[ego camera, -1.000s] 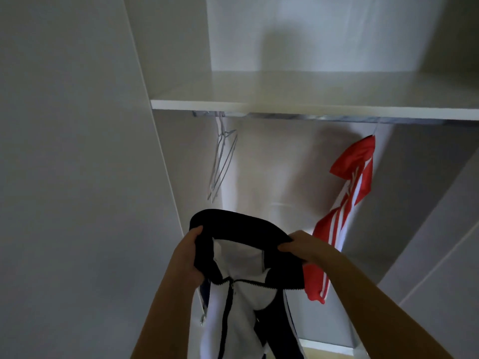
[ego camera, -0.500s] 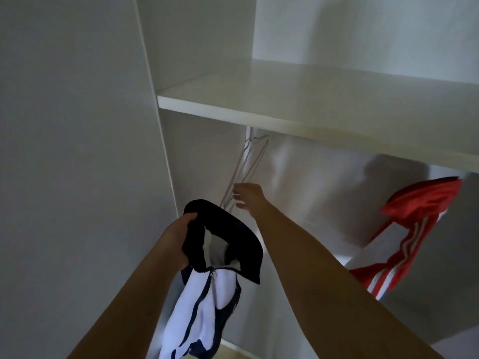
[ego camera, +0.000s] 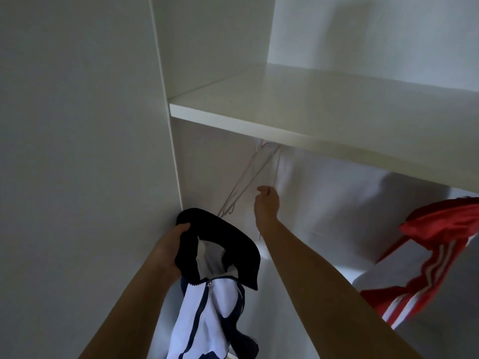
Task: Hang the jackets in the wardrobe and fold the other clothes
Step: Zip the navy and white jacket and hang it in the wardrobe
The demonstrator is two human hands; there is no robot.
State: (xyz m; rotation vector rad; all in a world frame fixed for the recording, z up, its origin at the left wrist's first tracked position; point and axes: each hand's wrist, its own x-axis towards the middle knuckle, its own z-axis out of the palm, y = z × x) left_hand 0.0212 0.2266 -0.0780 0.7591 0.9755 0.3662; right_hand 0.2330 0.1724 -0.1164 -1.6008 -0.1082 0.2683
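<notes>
My left hand grips the black collar of a white and navy zip jacket, which hangs down from it at the lower middle. My right hand is raised inside the wardrobe, fingers curled around a thin wire hanger pulled a little right of the others. The remaining wire hangers dangle from under the shelf, just above the jacket's collar. A red jacket with white stripes hangs at the far right.
A white shelf crosses the wardrobe above the hangers and hides the rail. The wardrobe's left side panel stands close to my left hand. A plain wall fills the left of the view.
My right hand let go of the jacket's collar and rose to the hangers, then closed on one. The jacket now hangs from my left hand alone. My view turned left and upward.
</notes>
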